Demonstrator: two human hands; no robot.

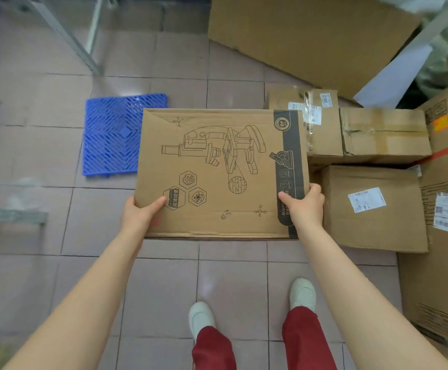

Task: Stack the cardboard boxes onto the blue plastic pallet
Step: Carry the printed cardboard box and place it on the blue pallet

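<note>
I hold a flat cardboard box (217, 166) printed with a microscope drawing, lifted above the tiled floor in the middle of the view. My left hand (140, 213) grips its near left corner, thumb on top. My right hand (304, 205) grips its near right edge over a dark printed band. The blue plastic pallet (110, 134) lies flat on the floor to the left, bare, with the box's left edge covering its right side. More cardboard boxes sit on the floor at the right: one with a white label (372, 209), a taped one (385, 134) and a smaller labelled one (316, 113).
A big flattened cardboard sheet (303, 36) leans at the top right. Tall cartons (444, 236) line the right edge. Metal frame legs (65, 33) stand at the upper left, a metal shelf edge (12, 216) at the left. My feet in white shoes (201, 316) stand on the tiles.
</note>
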